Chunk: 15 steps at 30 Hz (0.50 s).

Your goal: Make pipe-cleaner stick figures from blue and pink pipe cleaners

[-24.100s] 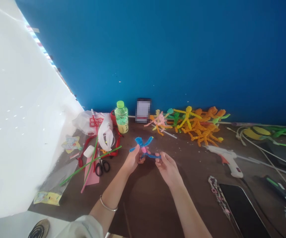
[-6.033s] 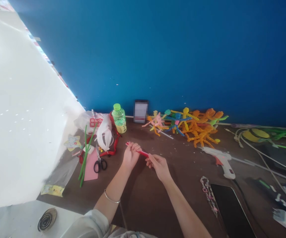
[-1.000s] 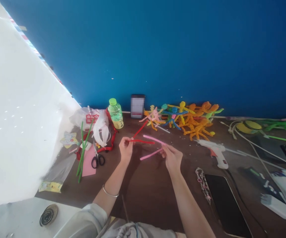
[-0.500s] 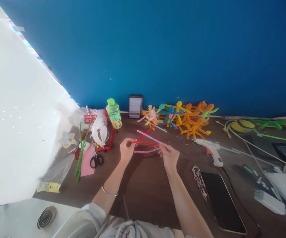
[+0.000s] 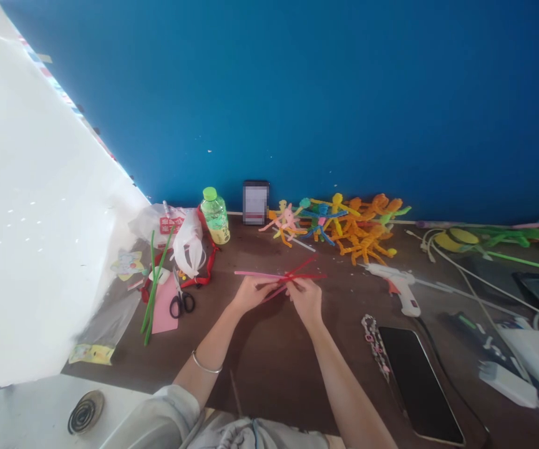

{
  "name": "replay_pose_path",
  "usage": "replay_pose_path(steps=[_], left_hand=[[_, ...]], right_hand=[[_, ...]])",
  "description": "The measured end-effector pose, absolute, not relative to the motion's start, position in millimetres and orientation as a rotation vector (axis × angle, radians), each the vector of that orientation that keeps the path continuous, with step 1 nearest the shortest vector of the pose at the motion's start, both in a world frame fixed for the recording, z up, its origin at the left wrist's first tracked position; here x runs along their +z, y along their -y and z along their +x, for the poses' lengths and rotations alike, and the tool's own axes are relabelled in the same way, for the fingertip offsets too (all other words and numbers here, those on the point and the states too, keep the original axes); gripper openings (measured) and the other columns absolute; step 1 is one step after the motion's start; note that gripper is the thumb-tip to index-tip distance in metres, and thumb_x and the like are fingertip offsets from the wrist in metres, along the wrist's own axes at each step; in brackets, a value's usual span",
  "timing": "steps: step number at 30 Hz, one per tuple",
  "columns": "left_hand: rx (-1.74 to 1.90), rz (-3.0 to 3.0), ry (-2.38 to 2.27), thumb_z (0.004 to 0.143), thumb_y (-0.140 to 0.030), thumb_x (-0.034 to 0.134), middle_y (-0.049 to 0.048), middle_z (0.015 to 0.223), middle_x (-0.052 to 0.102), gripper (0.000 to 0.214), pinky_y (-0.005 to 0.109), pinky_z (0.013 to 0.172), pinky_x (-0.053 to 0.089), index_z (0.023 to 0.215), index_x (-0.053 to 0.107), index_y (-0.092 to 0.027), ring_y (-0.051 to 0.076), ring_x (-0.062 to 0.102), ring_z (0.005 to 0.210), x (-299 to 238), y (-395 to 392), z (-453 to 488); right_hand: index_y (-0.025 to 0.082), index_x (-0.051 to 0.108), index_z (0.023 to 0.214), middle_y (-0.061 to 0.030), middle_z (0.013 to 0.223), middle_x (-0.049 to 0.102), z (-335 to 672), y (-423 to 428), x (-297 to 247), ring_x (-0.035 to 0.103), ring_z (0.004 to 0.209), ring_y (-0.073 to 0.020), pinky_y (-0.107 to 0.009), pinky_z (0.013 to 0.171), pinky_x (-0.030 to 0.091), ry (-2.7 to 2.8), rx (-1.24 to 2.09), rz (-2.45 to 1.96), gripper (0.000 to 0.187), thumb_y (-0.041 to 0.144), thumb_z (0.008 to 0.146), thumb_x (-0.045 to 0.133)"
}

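My left hand (image 5: 251, 292) and my right hand (image 5: 305, 298) meet over the brown table (image 5: 274, 368), fingers pinched together. Between them they hold a folded red pipe cleaner (image 5: 307, 272) and a folded pink pipe cleaner (image 5: 251, 274), crossed where my fingertips touch. The red ends stick out to the right and up, the pink ends to the left. A pile of finished pipe-cleaner figures (image 5: 344, 227) in orange, yellow, pink and blue lies against the blue wall behind my hands.
Left of my hands lie black scissors (image 5: 181, 302), green pipe cleaners (image 5: 154, 284), a white plastic bag (image 5: 188, 246) and a green-capped bottle (image 5: 215, 215). To the right are a white glue gun (image 5: 395, 285), a dark phone (image 5: 417, 380) and cables.
My hands have come together; the red and pink pipe cleaners, held apart before, now cross at my fingertips. The blue figure from earlier lies in the pile.
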<state>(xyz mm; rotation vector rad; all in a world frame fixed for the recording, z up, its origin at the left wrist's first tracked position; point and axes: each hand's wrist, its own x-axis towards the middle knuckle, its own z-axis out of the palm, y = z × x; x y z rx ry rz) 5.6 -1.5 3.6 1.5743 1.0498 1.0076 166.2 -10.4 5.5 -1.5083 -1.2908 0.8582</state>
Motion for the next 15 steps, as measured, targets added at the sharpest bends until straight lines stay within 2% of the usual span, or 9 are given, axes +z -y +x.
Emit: replay_pose_path(steps=[4,7,10,13,15], left_hand=[[0.994,1.569,-1.040,0.077,-0.030,0.055,0.0065,0.090,0.069,0.024,0.029,0.076,0.050,0.092,0.068,-0.016,0.018,0.064,0.081,2.8,1.1,5.4],[0.996,1.562,-1.088,0.078,-0.031,0.054,0.0059,0.084,0.070,0.023,0.027,0.072,0.050,0.089,0.068,-0.016,0.016,0.064,0.076,1.5,0.9,5.1],[1.012,1.589,-1.091,0.078,-0.031,0.054,0.0069,0.088,0.069,0.023,0.027,0.073,0.049,0.089,0.068,-0.016,0.017,0.064,0.078,0.9,0.1,4.7],[1.011,1.672,-1.054,0.079,-0.031,0.053,0.0082,0.090,0.069,0.023,0.028,0.074,0.049,0.089,0.067,-0.016,0.016,0.063,0.079,3.6,0.8,4.9],[1.029,1.789,-1.089,0.081,-0.031,0.050,0.0083,0.089,0.067,0.024,0.029,0.073,0.048,0.090,0.067,-0.017,0.016,0.062,0.079,7.8,3.0,5.2]], right_hand=[[0.015,0.068,0.079,0.0013,0.049,0.057,163.5,9.7,6.3,0.051,0.041,-0.0112,-0.024,0.045,0.044,1.323,1.037,-1.400,0.019,0.028,0.069,0.059],[0.015,0.064,0.093,0.0008,0.055,0.060,163.4,8.6,9.5,0.054,0.045,-0.0123,-0.026,0.046,0.046,1.311,1.160,-1.315,0.031,0.034,0.068,0.062],[0.018,0.058,0.103,-0.0001,0.066,0.063,164.8,7.7,13.7,0.059,0.055,-0.0135,-0.027,0.051,0.050,1.178,1.375,-1.162,0.045,0.035,0.064,0.069],[0.018,0.058,0.095,0.0003,0.063,0.062,165.5,7.2,15.0,0.059,0.055,-0.0128,-0.026,0.050,0.049,0.948,1.552,-1.038,0.037,0.037,0.065,0.069],[0.017,0.060,0.085,0.0006,0.058,0.060,165.1,6.9,13.9,0.057,0.051,-0.0121,-0.025,0.048,0.048,0.884,1.550,-1.048,0.030,0.039,0.067,0.068]])
